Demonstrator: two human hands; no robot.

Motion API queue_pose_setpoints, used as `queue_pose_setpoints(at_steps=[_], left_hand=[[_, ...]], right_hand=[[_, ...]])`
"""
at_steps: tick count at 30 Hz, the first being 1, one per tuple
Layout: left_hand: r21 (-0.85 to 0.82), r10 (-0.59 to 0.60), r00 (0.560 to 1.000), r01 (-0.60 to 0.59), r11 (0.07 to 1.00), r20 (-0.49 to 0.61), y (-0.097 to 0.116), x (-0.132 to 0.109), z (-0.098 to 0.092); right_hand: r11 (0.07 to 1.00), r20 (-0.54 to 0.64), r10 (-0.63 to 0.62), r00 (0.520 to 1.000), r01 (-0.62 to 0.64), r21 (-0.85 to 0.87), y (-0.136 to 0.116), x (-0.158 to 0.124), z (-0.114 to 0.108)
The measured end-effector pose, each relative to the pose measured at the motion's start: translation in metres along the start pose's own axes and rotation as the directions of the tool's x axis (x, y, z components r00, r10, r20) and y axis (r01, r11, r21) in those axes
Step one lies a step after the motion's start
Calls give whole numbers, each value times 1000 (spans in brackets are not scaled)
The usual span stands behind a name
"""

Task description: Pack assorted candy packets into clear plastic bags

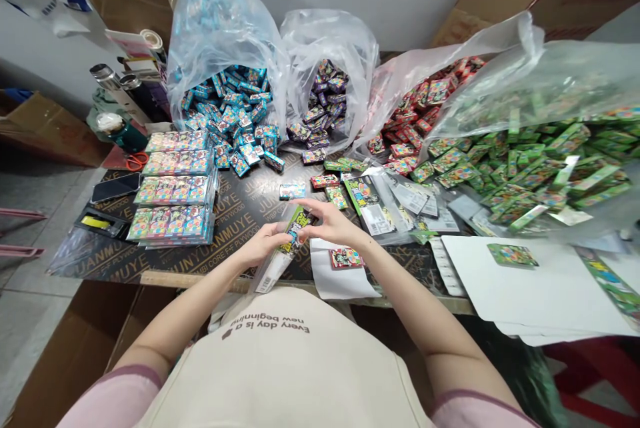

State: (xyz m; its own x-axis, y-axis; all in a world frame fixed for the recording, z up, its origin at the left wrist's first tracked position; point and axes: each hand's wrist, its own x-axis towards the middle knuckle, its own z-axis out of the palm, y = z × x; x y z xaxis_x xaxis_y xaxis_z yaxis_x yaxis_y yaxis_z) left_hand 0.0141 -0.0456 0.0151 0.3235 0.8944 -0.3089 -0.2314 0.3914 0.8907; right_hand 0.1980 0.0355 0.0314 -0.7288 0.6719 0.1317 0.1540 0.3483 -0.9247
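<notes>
Between my hands is a clear plastic packet (274,267) with a green and black printed top and a barcode label, tilted over the table's front edge. My left hand (265,241) is closed on its left side. At its upper right, my right hand (327,223) grips the packet with thumb and fingers. Just beyond my hands lie a blue small box (293,191), a red one (325,181) and a green one (337,197). A red box (347,258) rests on white paper (345,287) beside my right forearm.
Stacked packs (173,189) stand at left near a phone (117,187) and bottles. Open bags hold blue (235,105), purple (327,98), red (420,105) and green boxes (530,161). Flat printed packets (373,205) lie right of centre, white card sheets (520,291) farther right.
</notes>
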Motion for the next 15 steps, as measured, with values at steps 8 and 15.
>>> queue_pose_setpoints(at_steps=[8,15], left_hand=[[5,62,986,-62,998,-155,6,7,-7],[525,264,926,-89,847,-270,-2,9,-5]], right_hand=[[944,-449,280,848,-157,291,19,-1,28],[889,-302,431,850,-343,305,22,-2,38]])
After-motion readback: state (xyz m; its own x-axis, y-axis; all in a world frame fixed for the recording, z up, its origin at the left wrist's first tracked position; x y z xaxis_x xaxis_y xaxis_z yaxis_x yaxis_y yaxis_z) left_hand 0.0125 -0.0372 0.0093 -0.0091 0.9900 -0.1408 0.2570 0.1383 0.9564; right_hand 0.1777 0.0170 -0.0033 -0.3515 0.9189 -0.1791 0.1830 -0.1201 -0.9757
